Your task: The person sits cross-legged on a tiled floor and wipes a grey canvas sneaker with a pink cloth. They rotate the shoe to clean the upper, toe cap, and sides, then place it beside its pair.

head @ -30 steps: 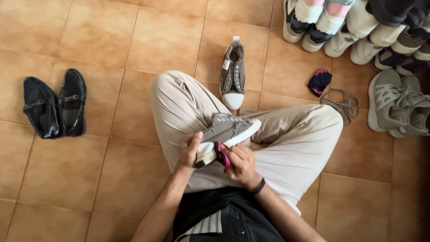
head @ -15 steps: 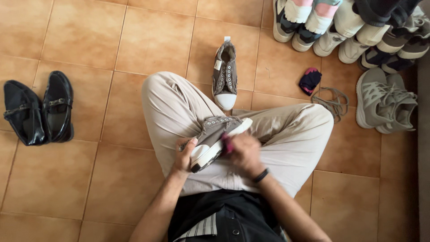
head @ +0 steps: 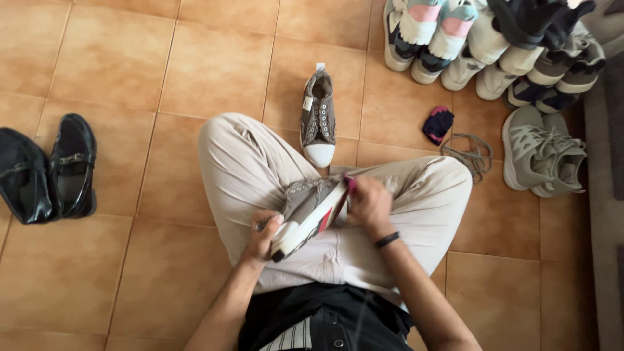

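Right hand [head: 369, 203] slid pink cloth [head: 351, 184] toward heel; left hand [head: 263, 235] fingers grip grey sneaker [head: 305, 201] toe

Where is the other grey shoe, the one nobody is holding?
The loose grey shoe stands on the floor tiles just beyond the person's crossed legs, toe toward them, left of the small dark cloth and laces.

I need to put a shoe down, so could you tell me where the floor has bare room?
Bare orange tile lies between the black leather loafers and the grey canvas sneaker standing ahead of the knees, and again at bottom left. The upper right is crowded: a row of sneakers, grey mesh trainers, loose laces and a dark cloth.
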